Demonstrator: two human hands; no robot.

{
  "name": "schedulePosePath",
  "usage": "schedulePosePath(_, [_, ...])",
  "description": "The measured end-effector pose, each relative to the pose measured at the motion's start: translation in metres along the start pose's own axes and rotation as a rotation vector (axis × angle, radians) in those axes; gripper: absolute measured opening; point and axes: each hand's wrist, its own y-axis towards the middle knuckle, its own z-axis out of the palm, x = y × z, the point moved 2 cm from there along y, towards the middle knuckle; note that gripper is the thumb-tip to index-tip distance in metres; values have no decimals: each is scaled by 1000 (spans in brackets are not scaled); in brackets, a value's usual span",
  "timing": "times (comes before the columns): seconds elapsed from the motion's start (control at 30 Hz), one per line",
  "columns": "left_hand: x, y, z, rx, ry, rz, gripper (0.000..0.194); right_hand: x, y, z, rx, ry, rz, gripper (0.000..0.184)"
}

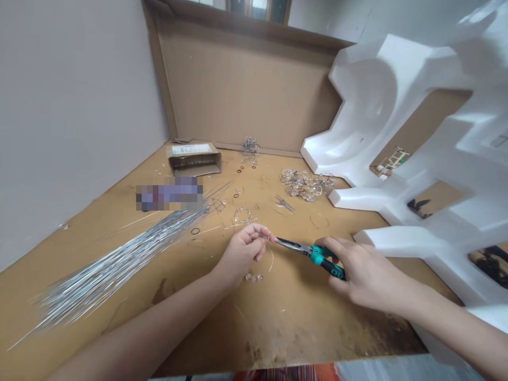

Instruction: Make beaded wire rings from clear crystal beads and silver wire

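Wire bundle [127, 259]: slanting across the left of the frame, on the tabletop [309, 323]
Wall [71, 106]: upper left, along the tabletop's left edge
Carton [194, 168]: upper left of centre, behind the bundle's far end
Cardboard panel [246, 84]: upper centre, behind the carton
Wire-loop pile [304, 185]: right of centre, just left of the foam moulding [365, 95], which takes the right side
Pliers [317, 256]: right of centre, in the right-hand grip [359, 270], tips at the left-hand grip [245, 251]
Bead group [254, 277]: lower centre, on the tabletop, just below the left-hand grip
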Motion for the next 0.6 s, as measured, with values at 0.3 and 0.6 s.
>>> schedulePosePath(0.3, [-1, -1, 0, -6, -43, -2, 9, 7, -1, 5, -29, -77, -38, 34])
schedulePosePath(0.6, [-3, 0, 2, 51, -182, -115, 9, 10, 3, 10, -61, -32, -64, 32])
